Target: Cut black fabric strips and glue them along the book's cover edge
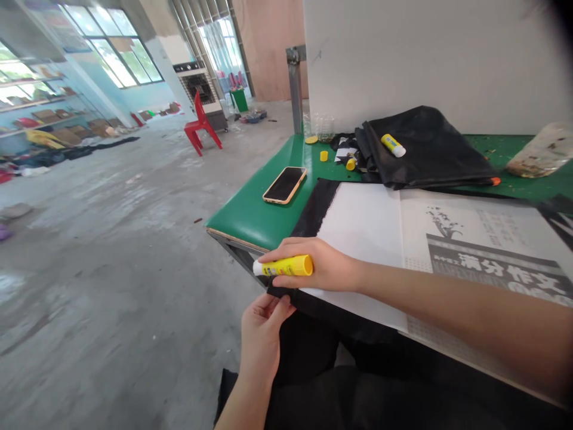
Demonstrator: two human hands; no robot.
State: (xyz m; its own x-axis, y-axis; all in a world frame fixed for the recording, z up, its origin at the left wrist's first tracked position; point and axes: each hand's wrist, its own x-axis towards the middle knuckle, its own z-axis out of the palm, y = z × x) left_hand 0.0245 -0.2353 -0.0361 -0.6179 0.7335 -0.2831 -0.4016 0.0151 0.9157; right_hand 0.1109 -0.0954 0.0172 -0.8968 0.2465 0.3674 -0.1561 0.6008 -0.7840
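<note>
The right hand (324, 264) grips a glue stick (286, 267) (white end left) at the near-left corner of the cloth (317, 209), which the left hand (263, 334) pinches; paper (364, 230) lies on top.

Two bare forearms (430, 304); slender, bare fingers (278, 312); plain black clothing (358, 397) below.

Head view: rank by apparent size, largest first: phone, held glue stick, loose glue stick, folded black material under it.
1. Folded black material
2. Phone and held glue stick: too close to rank, stick partly covered
3. Loose glue stick
</note>
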